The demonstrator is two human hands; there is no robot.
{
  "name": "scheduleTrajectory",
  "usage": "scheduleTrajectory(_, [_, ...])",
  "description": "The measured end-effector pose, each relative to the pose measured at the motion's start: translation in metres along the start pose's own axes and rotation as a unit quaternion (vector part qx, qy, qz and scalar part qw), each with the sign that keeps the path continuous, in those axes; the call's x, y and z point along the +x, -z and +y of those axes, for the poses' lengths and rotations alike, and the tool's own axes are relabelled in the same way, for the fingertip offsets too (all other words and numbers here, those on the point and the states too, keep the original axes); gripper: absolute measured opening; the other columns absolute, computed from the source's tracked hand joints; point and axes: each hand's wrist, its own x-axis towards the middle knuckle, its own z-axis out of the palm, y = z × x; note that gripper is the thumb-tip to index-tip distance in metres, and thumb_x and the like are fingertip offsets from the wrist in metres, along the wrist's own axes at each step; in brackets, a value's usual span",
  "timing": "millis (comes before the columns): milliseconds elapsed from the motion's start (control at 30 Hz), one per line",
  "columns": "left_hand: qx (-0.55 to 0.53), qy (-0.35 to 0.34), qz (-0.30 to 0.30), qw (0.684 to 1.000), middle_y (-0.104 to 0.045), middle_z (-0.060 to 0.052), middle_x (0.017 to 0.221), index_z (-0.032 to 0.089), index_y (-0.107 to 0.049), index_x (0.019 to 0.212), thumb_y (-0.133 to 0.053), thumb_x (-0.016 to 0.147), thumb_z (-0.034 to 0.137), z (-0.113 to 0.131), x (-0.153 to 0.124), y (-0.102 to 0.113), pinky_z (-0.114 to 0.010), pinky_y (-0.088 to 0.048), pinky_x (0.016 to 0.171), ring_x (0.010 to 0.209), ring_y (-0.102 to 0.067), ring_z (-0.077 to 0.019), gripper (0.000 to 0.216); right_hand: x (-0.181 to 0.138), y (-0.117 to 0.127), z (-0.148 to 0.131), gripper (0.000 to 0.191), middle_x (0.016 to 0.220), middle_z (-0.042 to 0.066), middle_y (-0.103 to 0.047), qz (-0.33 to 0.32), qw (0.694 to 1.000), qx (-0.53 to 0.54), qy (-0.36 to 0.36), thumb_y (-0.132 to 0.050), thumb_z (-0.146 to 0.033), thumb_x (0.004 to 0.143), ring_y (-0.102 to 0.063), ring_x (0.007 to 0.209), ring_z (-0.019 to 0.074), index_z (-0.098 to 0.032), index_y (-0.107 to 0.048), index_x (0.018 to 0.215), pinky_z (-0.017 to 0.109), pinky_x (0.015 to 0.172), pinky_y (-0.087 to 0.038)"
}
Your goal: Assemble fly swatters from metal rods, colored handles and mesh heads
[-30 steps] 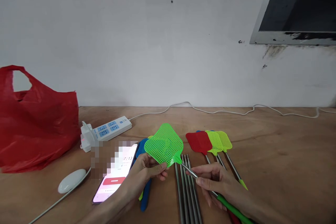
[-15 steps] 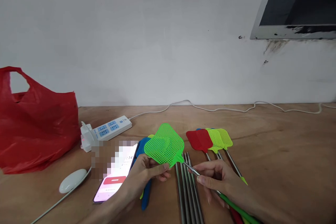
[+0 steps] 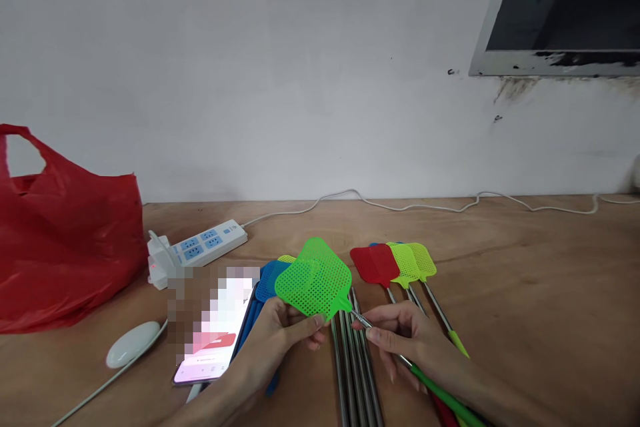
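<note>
A green fly swatter (image 3: 313,278) with a perforated head, a thin metal rod and a green grip is held between my hands. My left hand (image 3: 287,330) pinches the lower edge of its head. The fingers of my right hand (image 3: 395,337) are closed round its metal rod near the neck. Beneath it, several bare metal rods (image 3: 355,367) lie side by side on the table. To the right rest a red fly swatter (image 3: 376,263) and yellow fly swatters (image 3: 423,260), partly overlapping. A blue fly swatter head (image 3: 267,280) shows behind my left hand, partly hidden.
A lit phone (image 3: 215,340) lies left of my left hand, partly blurred out. Farther left are a white power strip (image 3: 210,245), a white mouse-shaped object (image 3: 133,344) and a red plastic bag (image 3: 75,247). A white cable (image 3: 400,208) runs along the wall.
The view has shifted slightly, so the surroundings sit a little further left. My right hand has moved slightly left along with them; both hands keep hold of the green fly swatter.
</note>
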Motion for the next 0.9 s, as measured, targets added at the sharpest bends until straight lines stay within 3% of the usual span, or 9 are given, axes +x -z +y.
scheduleTrajectory(100, [-0.008, -0.014, 0.009, 1.0, -0.068, -0.001, 0.066, 0.014, -0.069, 0.085, -0.087, 0.067, 0.036, 0.006, 0.002, 0.0, -0.022, -0.047, 0.052, 0.058, -0.062, -0.0148, 0.034, 0.004, 0.003, -0.001, 0.057, 0.045, -0.005, -0.06, 0.0, 1.0, 0.018, -0.007, -0.068, -0.06, 0.079, -0.036, 0.025, 0.0047, -0.009, -0.071, 0.106, 0.017, 0.027, -0.025])
scheduleTrajectory(200, [-0.035, -0.045, 0.072, 0.996, -0.065, 0.003, 0.062, 0.016, -0.062, 0.11, -0.082, 0.073, 0.045, 0.008, 0.004, 0.003, -0.022, -0.048, 0.052, 0.056, -0.062, -0.0145, 0.051, 0.006, 0.005, 0.0, 0.057, 0.044, -0.005, -0.06, -0.001, 1.0, 0.021, -0.015, -0.064, -0.062, 0.081, -0.038, 0.025, 0.0054, -0.01, -0.069, 0.104, 0.017, 0.027, -0.025])
scheduleTrajectory(300, [-0.045, -0.073, 0.108, 0.99, -0.064, 0.005, 0.058, 0.018, -0.056, 0.116, -0.081, 0.075, 0.046, 0.008, 0.005, 0.007, -0.022, -0.049, 0.051, 0.054, -0.062, -0.0147, 0.056, 0.005, 0.005, 0.005, 0.052, 0.045, -0.004, -0.06, -0.009, 1.0, 0.019, -0.018, -0.066, -0.062, 0.08, -0.041, 0.026, 0.0062, -0.013, -0.067, 0.096, 0.017, 0.029, -0.026])
scheduleTrajectory(667, [0.017, -0.083, 0.081, 0.993, -0.065, 0.002, 0.054, 0.013, -0.06, 0.12, -0.078, 0.076, 0.049, 0.009, 0.007, 0.011, -0.023, -0.048, 0.049, 0.047, -0.06, -0.0146, 0.059, -0.003, -0.003, 0.006, 0.052, 0.039, -0.008, -0.048, -0.003, 1.0, -0.016, -0.016, -0.055, -0.068, 0.084, -0.041, 0.031, 0.0072, -0.017, -0.062, 0.079, 0.021, 0.037, -0.021])
scheduleTrajectory(833, [0.015, -0.086, 0.084, 0.993, -0.066, 0.002, 0.057, 0.013, -0.053, 0.129, -0.076, 0.077, 0.052, 0.012, 0.005, 0.009, -0.024, -0.049, 0.049, 0.048, -0.06, -0.0146, 0.069, -0.001, -0.004, 0.005, 0.049, 0.057, -0.005, -0.059, 0.041, 0.999, 0.017, 0.012, -0.061, -0.067, 0.08, -0.043, 0.033, 0.0056, -0.018, -0.061, 0.088, 0.02, 0.035, -0.02])
scheduleTrajectory(900, [0.004, -0.081, 0.084, 0.993, -0.067, 0.002, 0.066, 0.015, -0.051, 0.129, -0.074, 0.079, 0.054, 0.01, 0.005, 0.008, -0.024, -0.049, 0.048, 0.05, -0.06, -0.0141, 0.067, 0.001, -0.003, 0.005, 0.05, 0.053, -0.005, -0.058, 0.054, 0.998, 0.043, 0.012, -0.062, -0.067, 0.079, -0.038, 0.033, 0.0051, -0.018, -0.061, 0.086, 0.02, 0.035, -0.019])
